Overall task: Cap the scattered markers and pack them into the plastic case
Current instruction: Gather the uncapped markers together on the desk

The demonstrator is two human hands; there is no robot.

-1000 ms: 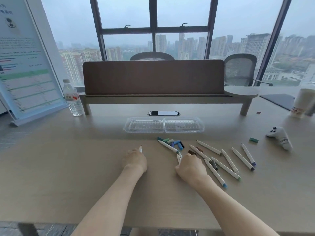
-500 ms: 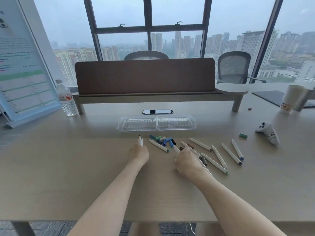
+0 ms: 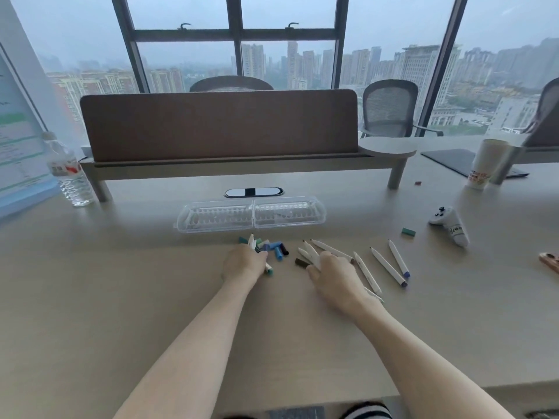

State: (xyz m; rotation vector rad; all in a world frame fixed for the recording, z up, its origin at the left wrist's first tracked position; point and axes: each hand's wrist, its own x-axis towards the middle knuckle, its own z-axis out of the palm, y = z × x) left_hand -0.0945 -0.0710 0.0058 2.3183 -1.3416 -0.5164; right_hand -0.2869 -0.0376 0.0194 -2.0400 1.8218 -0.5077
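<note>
A clear plastic case [image 3: 251, 217] lies open and empty across the desk's middle. Just in front of it sits a heap of loose caps [image 3: 273, 249], blue, green and dark. My left hand [image 3: 243, 263] is closed around a white marker [image 3: 251, 241] whose tip sticks up, right at the cap heap. My right hand [image 3: 332, 275] rests on the left end of a row of white uncapped markers [image 3: 388, 266], fingers curled over two of them. A dark brown cap [image 3: 301, 262] lies between my hands. One green cap [image 3: 408, 232] lies apart at the right.
A water bottle [image 3: 71, 173] stands at the left beside a slanted sign [image 3: 18, 152]. A white game controller [image 3: 450, 225] and a paper cup [image 3: 485, 167] are at the right. A brown divider panel [image 3: 220, 125] on a low shelf runs behind the case.
My left hand carried its marker rightward to the cap heap. My right hand slid right along the row of markers. The camera tilted and shifted.
</note>
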